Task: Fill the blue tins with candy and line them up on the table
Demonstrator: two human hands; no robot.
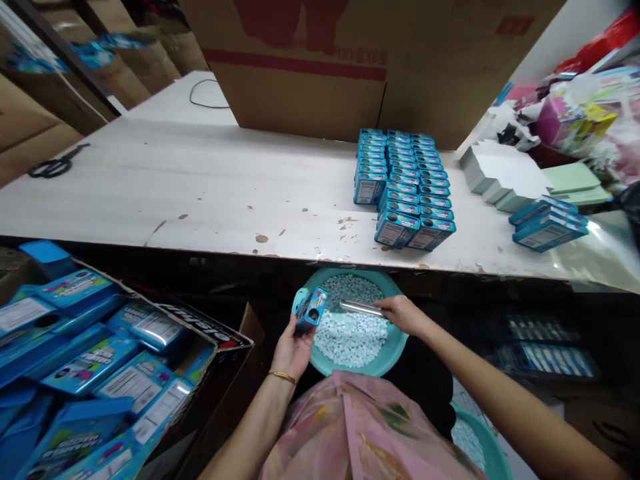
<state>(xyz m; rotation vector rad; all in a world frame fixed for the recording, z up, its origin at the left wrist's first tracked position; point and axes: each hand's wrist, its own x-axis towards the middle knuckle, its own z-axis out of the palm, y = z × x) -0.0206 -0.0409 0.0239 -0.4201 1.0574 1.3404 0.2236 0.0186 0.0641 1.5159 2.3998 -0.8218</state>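
Blue box (315,312) sits gripped in the left hand (295,351) at the basin's (399,347) ten o'clock; the right hand (405,315), at three, clasps a metal tool (359,307) (scoop, perhaps). Likely step: scooping pellets (353,340); next calls for keeping the box steady.

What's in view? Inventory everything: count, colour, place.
Table: one, white, ahead
Basins: two, turquoise, below table edge
Pellets: many, pale blue, in basins
Held box: one, blue, by basin's rim
Metal tool: one, silver, above pellets
Aligned boxes: many, blue, table right of centre
Separate boxes: several, blue, table right
Jumbled boxes: many, blue, in left carton
Large carton: one, brown, table back
Scissors: one, black, table left
Flat pieces: uncounted, white and green, table right
Garment: one, pink, bottom
Left hand: one, holding box
Right hand: one, holding tool
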